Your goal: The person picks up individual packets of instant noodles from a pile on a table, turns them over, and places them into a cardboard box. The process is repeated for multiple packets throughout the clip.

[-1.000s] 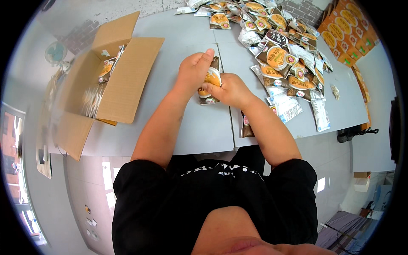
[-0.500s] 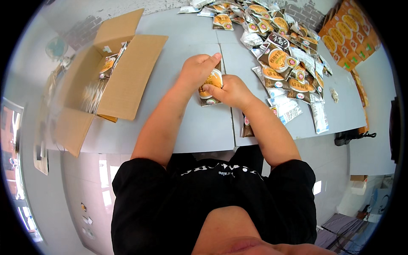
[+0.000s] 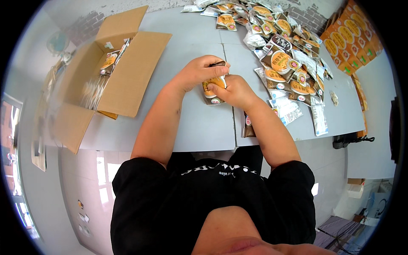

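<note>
Between my two hands is a brown and orange pouch (image 3: 213, 98), held upright over the grey table (image 3: 187, 131). My left hand (image 3: 199, 73) is closed around its upper part, the fingers bent over the top end. Lower down, my right hand (image 3: 238, 91) grips the pouch's right side, thumb pressed across the front. Part of the pouch is hidden behind the fingers. Another brown pouch (image 3: 248, 126) lies by the table's front edge, partly covered by my right forearm. To the right, a heap of similar pouches (image 3: 280, 61) spreads over the table.
An open cardboard box (image 3: 134, 78) stands on the left with several pouches (image 3: 109, 63) inside, its flaps spread outward. Orange printed cartons (image 3: 350, 36) are at the far right. A small crumpled scrap (image 3: 335, 97) lies near the table's right side.
My left hand has shifted its hold: its thumb pointed up along the pouch before, and now the fingers curl over the top. The right hand keeps its grip.
</note>
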`<state>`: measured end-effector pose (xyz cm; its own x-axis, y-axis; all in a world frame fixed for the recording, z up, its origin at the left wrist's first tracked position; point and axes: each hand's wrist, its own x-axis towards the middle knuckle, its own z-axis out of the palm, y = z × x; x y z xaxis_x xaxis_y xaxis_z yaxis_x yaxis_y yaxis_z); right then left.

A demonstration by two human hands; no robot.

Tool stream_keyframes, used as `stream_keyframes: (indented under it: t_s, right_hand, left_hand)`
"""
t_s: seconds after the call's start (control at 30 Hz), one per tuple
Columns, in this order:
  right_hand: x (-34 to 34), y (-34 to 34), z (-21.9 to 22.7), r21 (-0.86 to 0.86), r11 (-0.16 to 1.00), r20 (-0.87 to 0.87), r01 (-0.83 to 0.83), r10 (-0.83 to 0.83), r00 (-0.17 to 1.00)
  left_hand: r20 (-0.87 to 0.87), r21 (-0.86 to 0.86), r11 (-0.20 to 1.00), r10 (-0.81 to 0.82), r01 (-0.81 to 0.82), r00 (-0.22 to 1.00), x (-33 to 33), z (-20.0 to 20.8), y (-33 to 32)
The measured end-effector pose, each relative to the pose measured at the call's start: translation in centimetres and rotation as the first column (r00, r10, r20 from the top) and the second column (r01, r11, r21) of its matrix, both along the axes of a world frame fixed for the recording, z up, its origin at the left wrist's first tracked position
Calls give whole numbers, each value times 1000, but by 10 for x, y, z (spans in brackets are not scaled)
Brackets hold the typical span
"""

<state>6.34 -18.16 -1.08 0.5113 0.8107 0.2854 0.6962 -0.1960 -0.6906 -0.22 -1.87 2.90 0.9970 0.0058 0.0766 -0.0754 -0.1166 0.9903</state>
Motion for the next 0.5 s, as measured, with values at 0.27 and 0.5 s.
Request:
stream_keyframes:
  t_s: [0.27, 0.5]
  right_hand:
    - [-9, -1, 6, -6, 1000, -29, 25, -25, 999]
    - [-6, -2, 8, 30, 999, -255, -17, 24, 967]
  left_hand:
    - [-54, 382, 914, 168, -135, 984, 7, 9, -6]
    - [-34, -23, 983, 180, -180, 983, 6, 0, -5]
